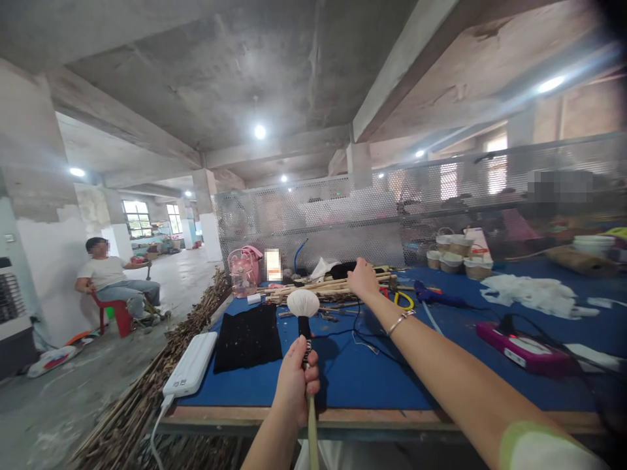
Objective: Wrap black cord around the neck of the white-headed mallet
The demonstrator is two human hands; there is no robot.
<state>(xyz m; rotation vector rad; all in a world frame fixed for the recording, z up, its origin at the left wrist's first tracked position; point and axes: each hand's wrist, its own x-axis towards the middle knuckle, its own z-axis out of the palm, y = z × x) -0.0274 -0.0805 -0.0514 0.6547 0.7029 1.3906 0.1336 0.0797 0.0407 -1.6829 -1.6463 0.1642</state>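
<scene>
My left hand (298,378) is closed round a pale wooden stick (312,434) near the table's front edge. At the stick's top sits a rounded white padded head (303,303), with a black wrap (304,326) and a striped binding under it. My right hand (363,279) reaches to the back of the table, over a pile of thin sticks (323,286) and against a black cloth bundle (340,269). Its fingers are curled, and what they grip is hidden. A flat black cloth (248,337) lies left of the padded head.
A white power bank (190,364) lies at the left edge above bundled dry stalks (161,365). Rightward are a purple power strip (522,349), crumpled white material (533,295), tubs (451,262) and cables. A pink bag (243,273) stands behind. One person (115,281) sits at left.
</scene>
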